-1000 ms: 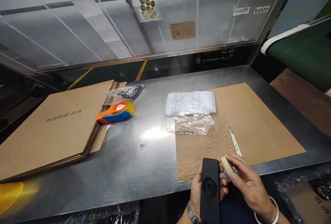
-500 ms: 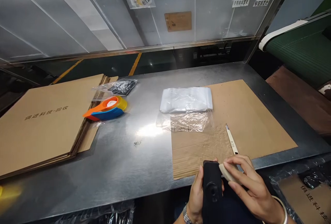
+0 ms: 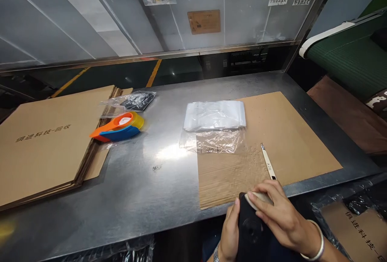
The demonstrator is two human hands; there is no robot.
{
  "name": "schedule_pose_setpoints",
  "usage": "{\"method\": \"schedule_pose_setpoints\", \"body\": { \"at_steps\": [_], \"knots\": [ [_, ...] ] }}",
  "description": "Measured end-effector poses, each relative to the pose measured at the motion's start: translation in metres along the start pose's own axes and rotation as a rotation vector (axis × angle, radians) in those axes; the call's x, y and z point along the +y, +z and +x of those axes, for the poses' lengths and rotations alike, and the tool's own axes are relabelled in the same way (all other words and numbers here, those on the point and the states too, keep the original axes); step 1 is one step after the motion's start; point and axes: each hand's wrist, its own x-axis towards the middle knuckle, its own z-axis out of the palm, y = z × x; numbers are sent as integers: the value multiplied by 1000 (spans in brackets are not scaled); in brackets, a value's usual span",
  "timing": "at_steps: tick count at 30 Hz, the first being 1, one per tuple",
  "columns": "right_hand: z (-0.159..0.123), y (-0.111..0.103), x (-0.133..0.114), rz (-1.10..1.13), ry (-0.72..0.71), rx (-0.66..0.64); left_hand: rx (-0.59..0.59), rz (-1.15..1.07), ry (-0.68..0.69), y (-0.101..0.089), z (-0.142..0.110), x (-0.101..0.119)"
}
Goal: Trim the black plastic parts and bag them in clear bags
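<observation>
My left hand [image 3: 229,230] is closed around the left side of a flat black part [image 3: 250,229], which has a round feature on its face. The part is held up at the table's front edge, its lower end merging with dark clothing. My right hand [image 3: 282,218] pinches a beige, rounded, flat piece [image 3: 260,198] and holds it against the part's upper right edge. I cannot make out exactly what the beige piece is. Just beyond my right hand lies a slim white-handled tool [image 3: 268,162] marked A26, with a metal tip.
Brown cardboard [image 3: 302,141] covers the right of the metal table [image 3: 130,197]. Clear plastic bags [image 3: 214,116] overlap it. Further left are an orange and blue tape dispenser [image 3: 119,128], a bagged black item [image 3: 139,100] and stacked cardboard [image 3: 51,149]. A green conveyor [image 3: 350,60] stands right.
My right hand has moved left with the beige piece, from the black part's right side onto its upper edge. The black part has tilted a little. The whole view has shifted slightly.
</observation>
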Motion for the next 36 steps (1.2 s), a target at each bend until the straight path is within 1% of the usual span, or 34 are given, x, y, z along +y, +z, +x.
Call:
{"method": "schedule_pose_setpoints", "body": {
  "at_steps": [1, 4, 6, 9, 12, 13, 15, 17, 19, 21, 24, 26, 27, 29, 31, 34, 36],
  "knots": [
    [-3, 0, 0, 11, 9, -20, -5, 1, -7, 0, 0, 0],
    [-10, 1, -1, 51, 11, -90, 19, 80, 31, 5, -1, 4],
    [-12, 3, 0, 47, 10, -71, 25, 128, 28, 9, -2, 6],
    [-7, 4, 2, 21, 24, -8, 31, 205, -50, 11, -3, 4],
    [-2, 7, 6, 38, 24, -58, 49, 165, -97, 8, -3, 1],
    [-1, 8, 8, 39, 35, -57, 65, 142, -102, 8, -3, 1],
    [0, 11, 14, 23, 94, 12, 53, 114, -143, 7, -1, 3],
    [0, 12, 19, 22, 167, 112, 4, 75, -196, 8, 2, 7],
    [1, 11, 19, 53, 196, 162, -17, 7, -193, 11, 5, 13],
    [3, 9, 9, 99, 150, 134, 24, -99, -141, 14, 7, 18],
    [9, 10, -15, 156, -27, -16, 122, -238, -92, 19, 9, 23],
    [11, 14, -25, 158, -129, -91, 191, -237, -74, 20, 9, 26],
    [10, 15, -27, 143, -149, -107, 218, -219, -63, 19, 9, 28],
    [7, 17, -21, 99, -122, -113, 230, -200, -38, 17, 8, 32],
    [1, 18, -7, 60, -38, -99, 191, -183, -1, 14, 7, 36],
    [-4, 23, 22, 0, 105, -12, 59, -142, 64, 9, 5, 39],
    [-1, 33, 40, -97, 182, 65, -18, -120, 97, 7, 4, 38]
  ]
}}
